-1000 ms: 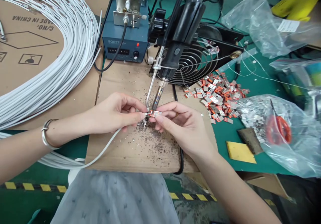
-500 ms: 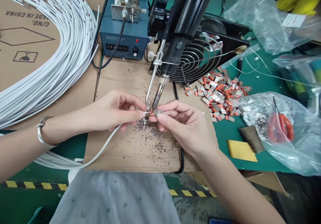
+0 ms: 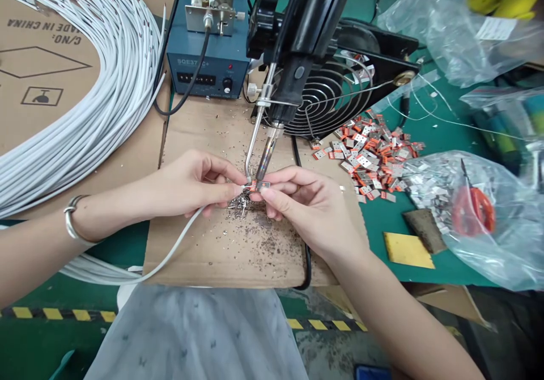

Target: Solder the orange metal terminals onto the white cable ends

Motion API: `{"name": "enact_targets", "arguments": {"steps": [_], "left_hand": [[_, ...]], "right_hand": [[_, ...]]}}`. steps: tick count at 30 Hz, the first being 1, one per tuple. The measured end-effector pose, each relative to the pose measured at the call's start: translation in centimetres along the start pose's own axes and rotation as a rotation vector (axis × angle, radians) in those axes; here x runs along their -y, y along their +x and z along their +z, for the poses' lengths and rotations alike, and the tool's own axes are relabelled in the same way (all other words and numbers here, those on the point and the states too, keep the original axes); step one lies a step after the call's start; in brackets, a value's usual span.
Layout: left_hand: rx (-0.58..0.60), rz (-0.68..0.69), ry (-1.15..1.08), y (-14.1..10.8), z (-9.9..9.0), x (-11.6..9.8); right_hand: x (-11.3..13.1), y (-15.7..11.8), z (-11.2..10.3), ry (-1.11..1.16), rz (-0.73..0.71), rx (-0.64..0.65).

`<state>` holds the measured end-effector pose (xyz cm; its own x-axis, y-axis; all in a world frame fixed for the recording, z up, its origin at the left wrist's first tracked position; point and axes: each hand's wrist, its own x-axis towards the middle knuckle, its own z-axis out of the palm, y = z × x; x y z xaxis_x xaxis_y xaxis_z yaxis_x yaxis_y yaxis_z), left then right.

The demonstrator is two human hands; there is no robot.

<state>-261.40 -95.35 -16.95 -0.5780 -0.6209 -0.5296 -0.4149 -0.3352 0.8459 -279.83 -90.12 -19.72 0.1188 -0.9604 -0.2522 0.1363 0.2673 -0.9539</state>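
Note:
My left hand (image 3: 208,181) pinches the end of a white cable (image 3: 181,243), which trails down and left from the fingers. Between thumb and fingers, my right hand (image 3: 300,201) grips a small USB connector (image 3: 262,185) with an orange part. The cable end and connector meet under the tip of a soldering iron (image 3: 265,157), held in a black stand. Beside the iron, a thin metal solder feed tube (image 3: 254,142) points at the same spot. Solder bits (image 3: 243,203) lie heaped below my fingers. The exact contact at the tip is too small to make out.
A blue solder feeder box (image 3: 206,68) and a fan (image 3: 323,99) stand behind. A pile of USB connectors (image 3: 374,156) lies right, near a yellow sponge (image 3: 408,249) and a plastic bag (image 3: 510,244). Bundled white cables (image 3: 123,102) curve along the left on cardboard (image 3: 187,136).
The connector and cable end sit slightly differently under the iron, the orange part now closer to the tip. Both hands keep their grip. The whole view has shifted a little.

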Motion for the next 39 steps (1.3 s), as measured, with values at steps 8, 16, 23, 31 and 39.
{"name": "enact_targets", "arguments": {"steps": [8,16,23,31,39], "left_hand": [[0.015,0.026,0.027,0.12,-0.10,-0.05],[0.046,0.022,0.043,-0.02,-0.25,-0.52],[0.048,0.015,0.022,-0.19,-0.22,-0.63],[0.036,-0.001,0.036,-0.07,-0.28,-0.67],[0.032,0.006,0.014,-0.14,-0.11,-0.63]], "right_hand": [[0.15,0.02,0.28,-0.046,-0.023,-0.023],[-0.08,-0.01,-0.08,0.022,-0.040,0.033],[-0.34,0.01,-0.36,0.045,-0.040,0.065],[-0.37,0.08,-0.36,0.016,-0.037,0.039],[-0.27,0.07,-0.30,0.031,-0.058,0.060]]}}
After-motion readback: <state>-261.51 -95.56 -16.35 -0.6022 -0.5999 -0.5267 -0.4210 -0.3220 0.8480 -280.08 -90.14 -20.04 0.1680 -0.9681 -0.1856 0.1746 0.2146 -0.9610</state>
